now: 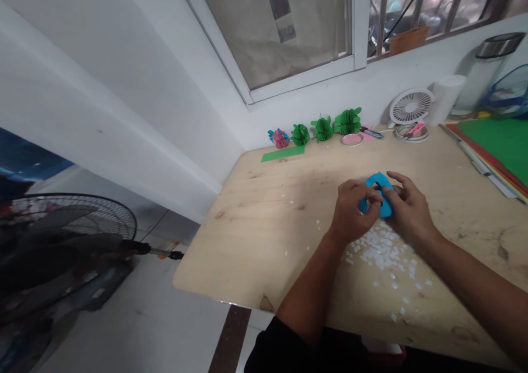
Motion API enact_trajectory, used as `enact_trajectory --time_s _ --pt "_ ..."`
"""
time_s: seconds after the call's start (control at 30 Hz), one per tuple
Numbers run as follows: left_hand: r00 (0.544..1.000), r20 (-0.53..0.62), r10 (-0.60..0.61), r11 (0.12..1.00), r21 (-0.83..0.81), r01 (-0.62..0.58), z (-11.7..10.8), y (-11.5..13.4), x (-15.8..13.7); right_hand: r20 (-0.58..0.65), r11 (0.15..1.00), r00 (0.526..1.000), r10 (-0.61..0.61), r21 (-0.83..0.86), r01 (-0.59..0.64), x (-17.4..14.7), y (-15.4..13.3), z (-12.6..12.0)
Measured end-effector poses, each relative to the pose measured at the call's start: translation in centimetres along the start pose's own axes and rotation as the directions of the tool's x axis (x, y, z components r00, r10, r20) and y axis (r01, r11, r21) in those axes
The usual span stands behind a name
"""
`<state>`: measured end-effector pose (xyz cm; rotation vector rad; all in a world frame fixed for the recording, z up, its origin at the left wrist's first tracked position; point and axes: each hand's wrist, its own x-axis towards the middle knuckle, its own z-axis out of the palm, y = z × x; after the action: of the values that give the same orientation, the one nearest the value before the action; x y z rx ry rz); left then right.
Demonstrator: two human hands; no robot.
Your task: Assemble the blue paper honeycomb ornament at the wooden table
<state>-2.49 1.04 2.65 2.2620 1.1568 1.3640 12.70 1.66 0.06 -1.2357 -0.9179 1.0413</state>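
Left sleeve: plain black, ending near the elbow, by the tabletop's near edge
Left forearm: bare from sleeve hem to wrist
Left hand: bare, wrist included
Right hand: bare, wrist included
Right forearm: bare along its whole visible length
Clothing at the tabletop's near edge: black, its folds too dark to make out

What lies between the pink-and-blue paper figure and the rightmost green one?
In the head view, a green figure and a second green figure stand between the pink-and-blue figure and the rightmost green figure.
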Motion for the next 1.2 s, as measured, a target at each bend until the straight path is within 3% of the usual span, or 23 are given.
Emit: enact_trajectory --time_s 0.13,0.23,0.4,0.53,0.87,1.2 --pt "1.0 -0.004 -0.003 0.999 -0.046 0.003 -0.3 -0.2 0.0 -0.047 0.999 0.999 0.015 0.046 -0.013 0.5 0.1 -0.1" --pt "1.0 -0.009 0.001 0.998 0.069 0.0 -0.1 -0.2 0.0 -0.066 0.999 0.998 0.014 0.053 -0.01 0.8 0.5 -0.3" --pt "0.993 0.089 0.079 0.958 0.27 -0.101 1.0 -0.5 -0.4 -0.046 0.997 0.999 -0.022 0.079 0.026 1.0 1.1 -0.4" --pt "0.991 0.113 0.072 0.938 0.33 -0.106 1.5 -1.0 -0.7 -0.03 0.994 0.999 0.013 0.113 -0.01 0.8 0.9 -0.3" --pt "0.988 0.152 0.025 0.952 0.298 -0.07 1.6 -0.7 -0.7 -0.013 0.985 0.998 0.063 0.163 -0.06 0.7 0.5 -0.1" --pt "0.978 0.166 -0.128 0.982 0.163 0.1 0.9 -0.5 -0.3 0.029 0.93 0.987 0.16 0.331 -0.161 0.4 -0.1 0.4"
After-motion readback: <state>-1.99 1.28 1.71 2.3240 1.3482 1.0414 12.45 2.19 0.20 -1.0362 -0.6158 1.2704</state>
